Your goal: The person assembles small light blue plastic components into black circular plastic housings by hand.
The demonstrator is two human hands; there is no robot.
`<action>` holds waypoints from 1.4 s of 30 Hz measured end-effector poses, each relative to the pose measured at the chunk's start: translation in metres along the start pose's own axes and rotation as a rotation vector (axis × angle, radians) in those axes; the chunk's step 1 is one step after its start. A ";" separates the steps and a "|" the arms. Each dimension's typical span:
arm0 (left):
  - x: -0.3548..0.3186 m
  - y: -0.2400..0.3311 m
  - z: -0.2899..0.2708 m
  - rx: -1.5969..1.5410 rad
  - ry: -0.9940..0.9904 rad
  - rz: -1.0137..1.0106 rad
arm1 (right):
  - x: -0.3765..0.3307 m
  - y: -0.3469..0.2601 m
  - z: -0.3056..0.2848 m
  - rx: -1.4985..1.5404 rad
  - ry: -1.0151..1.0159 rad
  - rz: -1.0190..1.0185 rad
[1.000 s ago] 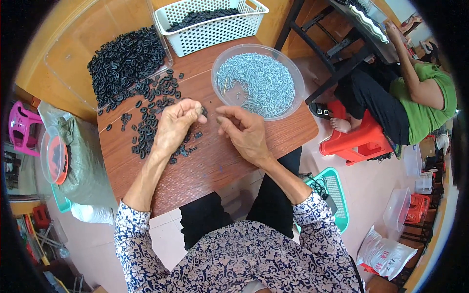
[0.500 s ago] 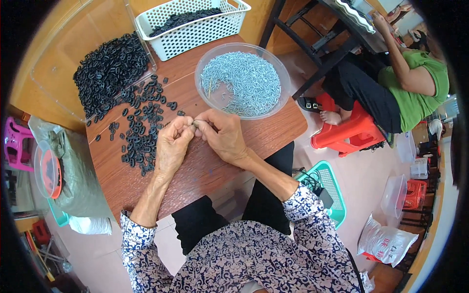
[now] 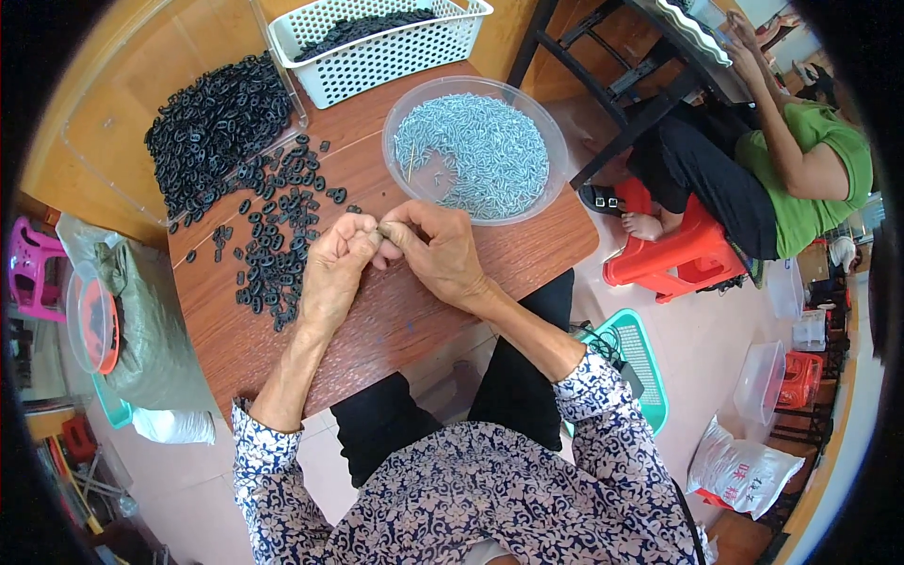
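Note:
Over the middle of the brown wooden table (image 3: 377, 363), my left hand (image 3: 341, 268) and my right hand (image 3: 438, 250) meet fingertip to fingertip. Both are closed in a pinch, and what lies between the fingers is too small and covered to make out. Loose black oval plastic pieces with holes (image 3: 273, 268) are scattered just left of my left hand, spilling from a big heap (image 3: 217, 127) in a clear tray. Beyond my right hand stands a round clear tub (image 3: 556, 193) of small light-blue metallic rods (image 3: 485, 151), with a thin golden stick (image 3: 411, 160) among them.
A white perforated basket (image 3: 377, 73) of black pieces stands at the back. On the right, a person in a green shirt (image 3: 810, 151) sits on a red stool (image 3: 673, 250). A teal basket (image 3: 645, 367) with cables is on the floor; a grey-green sack (image 3: 151, 320) stands left.
The whole view has shifted slightly. My hands stay pinched together over the same spot, fingers slightly rearranged. The seated person's arm has moved.

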State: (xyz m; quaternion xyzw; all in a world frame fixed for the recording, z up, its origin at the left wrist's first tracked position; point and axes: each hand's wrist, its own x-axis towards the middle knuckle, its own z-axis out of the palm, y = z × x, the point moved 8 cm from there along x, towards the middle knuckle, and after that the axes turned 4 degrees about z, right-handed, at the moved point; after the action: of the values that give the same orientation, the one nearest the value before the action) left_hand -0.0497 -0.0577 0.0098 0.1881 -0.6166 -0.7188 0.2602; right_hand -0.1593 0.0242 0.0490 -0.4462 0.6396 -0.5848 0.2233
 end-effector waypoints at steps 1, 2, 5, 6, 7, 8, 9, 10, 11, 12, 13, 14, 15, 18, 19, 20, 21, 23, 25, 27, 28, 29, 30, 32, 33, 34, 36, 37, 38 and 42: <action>-0.001 -0.001 0.001 -0.001 -0.002 0.000 | -0.001 0.000 0.000 -0.001 0.001 0.001; -0.001 -0.002 0.001 0.019 0.011 0.006 | -0.003 0.000 0.001 0.011 0.008 0.000; -0.001 -0.002 0.001 0.044 0.044 0.020 | -0.007 0.004 0.003 0.042 0.028 0.007; -0.002 -0.001 -0.001 0.053 0.074 0.024 | -0.008 0.006 0.004 0.066 0.033 0.018; -0.002 -0.001 -0.001 0.053 0.077 0.032 | -0.008 0.001 0.003 0.046 0.034 -0.026; -0.002 0.000 -0.001 0.051 0.070 0.034 | -0.007 0.001 0.003 0.043 0.040 -0.026; -0.002 0.002 -0.002 0.037 0.078 0.054 | -0.008 0.000 0.002 0.063 0.053 -0.050; -0.002 0.003 -0.003 0.022 0.087 0.075 | -0.008 -0.001 0.001 0.083 0.065 -0.073; -0.001 0.002 -0.001 -0.005 0.063 0.101 | -0.008 -0.002 -0.002 0.079 0.070 -0.072; -0.002 0.004 0.000 -0.006 0.062 0.100 | -0.007 -0.007 -0.003 0.031 0.053 -0.100; -0.002 0.006 0.002 0.014 0.057 0.088 | -0.005 -0.012 -0.003 -0.017 0.035 -0.128; -0.002 0.006 0.003 0.034 0.053 0.076 | -0.004 -0.017 -0.006 -0.017 0.034 -0.127; -0.002 0.005 0.001 0.034 0.054 0.074 | -0.002 -0.020 -0.007 -0.054 -0.010 -0.091; 0.001 -0.002 0.000 -0.086 0.038 0.040 | 0.016 -0.027 -0.025 -0.242 -0.007 -0.232; 0.001 -0.003 -0.001 -0.064 0.041 0.036 | 0.024 -0.034 -0.034 -0.389 0.039 -0.410; 0.000 -0.004 -0.002 -0.042 0.044 0.032 | 0.037 -0.029 -0.045 -0.388 0.035 -0.410; 0.001 -0.006 -0.002 -0.045 0.046 0.031 | 0.051 -0.021 -0.050 -0.493 -0.054 -0.400; 0.001 -0.009 -0.001 -0.079 0.023 0.020 | 0.069 -0.010 -0.056 -0.597 -0.145 -0.392; 0.000 -0.006 0.001 -0.047 0.023 0.005 | 0.067 -0.008 -0.044 -0.750 -0.330 -0.546; 0.000 -0.006 0.001 -0.011 0.026 -0.011 | 0.070 0.001 -0.038 -0.830 -0.391 -0.523; 0.000 -0.007 0.001 -0.003 0.019 -0.017 | 0.071 0.008 -0.032 -0.909 -0.452 -0.500; -0.001 -0.008 0.000 0.005 0.012 -0.023 | 0.073 0.010 -0.030 -0.906 -0.453 -0.501; 0.000 -0.006 0.003 0.005 0.010 -0.024 | 0.074 0.018 -0.026 -0.987 -0.494 -0.467; 0.000 -0.004 0.007 0.046 0.020 -0.056 | 0.077 0.030 -0.022 -1.068 -0.533 -0.429; -0.001 -0.004 0.006 0.048 0.022 -0.057 | 0.078 0.028 -0.019 -1.074 -0.500 -0.457; -0.001 -0.005 0.005 0.047 0.024 -0.055 | 0.079 0.026 -0.018 -1.079 -0.466 -0.484; -0.001 -0.008 0.003 0.046 0.025 -0.052 | 0.084 0.022 -0.024 -0.998 -0.414 -0.429; -0.002 -0.007 0.002 0.037 0.023 -0.030 | 0.088 0.018 -0.029 -0.918 -0.363 -0.373; -0.002 -0.006 0.002 0.029 0.021 -0.008 | 0.089 0.017 -0.031 -0.918 -0.363 -0.373; -0.001 -0.008 0.003 0.038 0.016 -0.025 | 0.096 0.013 -0.056 -0.736 -0.312 -0.268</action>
State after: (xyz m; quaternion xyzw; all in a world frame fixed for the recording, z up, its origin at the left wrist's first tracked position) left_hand -0.0521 -0.0542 0.0027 0.2062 -0.6256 -0.7087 0.2526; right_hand -0.2565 -0.0265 0.0716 -0.6587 0.7007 -0.2663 0.0653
